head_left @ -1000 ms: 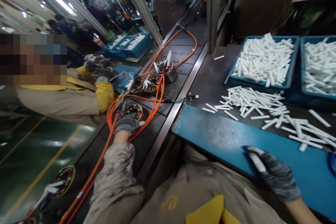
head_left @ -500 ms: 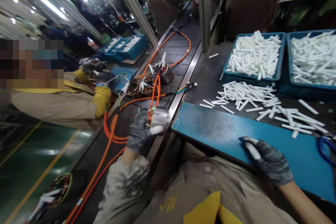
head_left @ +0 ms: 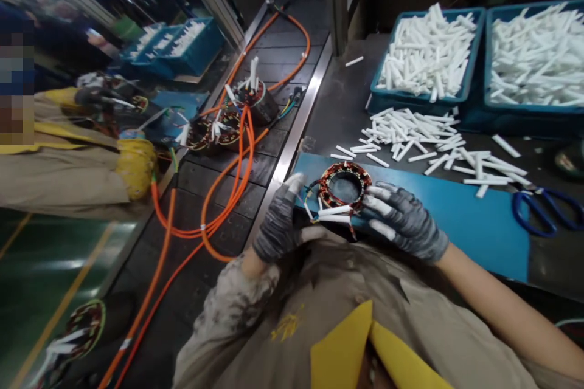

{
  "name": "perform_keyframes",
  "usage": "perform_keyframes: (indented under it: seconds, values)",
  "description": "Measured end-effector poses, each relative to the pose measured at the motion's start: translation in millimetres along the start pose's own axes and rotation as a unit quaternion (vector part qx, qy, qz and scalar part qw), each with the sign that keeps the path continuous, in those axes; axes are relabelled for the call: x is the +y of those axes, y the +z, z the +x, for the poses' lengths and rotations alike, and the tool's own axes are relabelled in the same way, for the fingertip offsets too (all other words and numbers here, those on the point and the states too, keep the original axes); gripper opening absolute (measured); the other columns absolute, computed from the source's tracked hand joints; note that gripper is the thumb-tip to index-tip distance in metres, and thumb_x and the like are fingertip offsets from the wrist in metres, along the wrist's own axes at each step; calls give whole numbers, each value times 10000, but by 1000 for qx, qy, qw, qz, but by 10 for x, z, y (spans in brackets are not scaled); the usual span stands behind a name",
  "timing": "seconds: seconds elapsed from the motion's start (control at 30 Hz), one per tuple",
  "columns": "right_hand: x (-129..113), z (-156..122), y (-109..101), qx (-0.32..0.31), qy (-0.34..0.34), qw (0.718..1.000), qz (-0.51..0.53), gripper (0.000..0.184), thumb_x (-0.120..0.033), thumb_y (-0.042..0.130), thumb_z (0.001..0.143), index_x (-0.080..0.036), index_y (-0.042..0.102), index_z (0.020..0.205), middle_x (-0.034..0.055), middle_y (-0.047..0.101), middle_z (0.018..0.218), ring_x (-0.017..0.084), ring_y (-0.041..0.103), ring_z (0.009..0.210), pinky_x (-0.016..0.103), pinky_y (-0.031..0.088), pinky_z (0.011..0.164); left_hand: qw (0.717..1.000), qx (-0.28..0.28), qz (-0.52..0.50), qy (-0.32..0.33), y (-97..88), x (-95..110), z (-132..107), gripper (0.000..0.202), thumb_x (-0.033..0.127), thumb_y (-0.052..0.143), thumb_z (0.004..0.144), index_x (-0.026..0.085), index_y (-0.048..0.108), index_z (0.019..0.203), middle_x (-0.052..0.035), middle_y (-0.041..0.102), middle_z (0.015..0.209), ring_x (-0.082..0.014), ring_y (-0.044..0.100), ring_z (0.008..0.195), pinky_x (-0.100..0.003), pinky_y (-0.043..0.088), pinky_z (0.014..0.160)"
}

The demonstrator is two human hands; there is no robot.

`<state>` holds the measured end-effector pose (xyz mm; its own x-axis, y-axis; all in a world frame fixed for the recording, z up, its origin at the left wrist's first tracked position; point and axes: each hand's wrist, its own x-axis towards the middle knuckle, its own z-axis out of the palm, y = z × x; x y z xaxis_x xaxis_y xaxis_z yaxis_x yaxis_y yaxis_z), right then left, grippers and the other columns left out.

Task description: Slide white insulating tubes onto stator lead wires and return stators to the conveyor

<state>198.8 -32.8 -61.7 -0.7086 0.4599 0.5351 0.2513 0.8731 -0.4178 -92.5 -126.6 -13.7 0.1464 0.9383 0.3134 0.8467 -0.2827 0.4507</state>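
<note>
A round motor stator [head_left: 343, 185] with copper windings and white-sleeved leads lies on the near left end of the blue mat [head_left: 460, 225]. My gloved left hand [head_left: 280, 222] grips its left side and leads. My gloved right hand [head_left: 404, 219] holds its right rim with fingers curled round it. Loose white sleeve tubes [head_left: 410, 140] lie scattered just behind the mat.
Two blue bins of white tubes [head_left: 426, 51] [head_left: 533, 58] stand at the back right. Blue scissors [head_left: 545, 216] lie at the mat's right end. Several stators [head_left: 228, 121] with orange cables [head_left: 223, 194] ride the conveyor on the left. A person in a beige and yellow sleeve [head_left: 77, 158] works across it.
My left hand carried a stator from the conveyor over to the blue mat. My right hand moved left off the mat's edge and took hold of the stator's other side.
</note>
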Motion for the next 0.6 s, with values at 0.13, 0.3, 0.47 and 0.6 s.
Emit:
perform_keyframes:
  seconds: [0.13, 0.3, 0.47, 0.6]
  values:
    - [71, 169, 161, 12, -53, 998, 37, 424, -240, 614, 977, -208, 601, 1400, 116, 747, 1240, 259, 663, 1228, 509, 507, 1088, 997, -65, 5, -30, -26, -160, -372, 615, 368, 601, 981, 176, 407, 1532, -170, 678, 1337, -273, 691, 1218, -410, 603, 988]
    - [229, 261, 158, 9, 4, 987, 161, 322, -284, 574, 1012, -234, 670, 1315, 79, 771, 1154, 198, 721, 1062, 392, 568, 988, 980, -57, 171, 84, -362, 355, -69, 405, 339, 543, 1022, 215, 591, 1404, -68, 778, 910, -180, 726, 679, -254, 542, 569]
    - [354, 99, -39, 45, 142, 970, 194, 338, -372, 509, 1034, -302, 692, 1310, 47, 729, 1305, 251, 629, 1292, 486, 470, 1156, 939, -191, 210, 196, -515, 346, 848, 473, 524, 426, 1049, 220, 712, 1272, -71, 732, 782, -203, 681, 642, -298, 504, 585]
    - [437, -8, -167, 5, 156, 965, 212, 406, -396, 524, 1023, -319, 636, 1406, 42, 687, 1391, 268, 618, 1312, 470, 475, 1162, 939, -265, 55, 214, -270, -20, 1292, 546, 592, 558, 974, 184, 675, 1318, -101, 761, 1071, -228, 721, 984, -340, 564, 867]
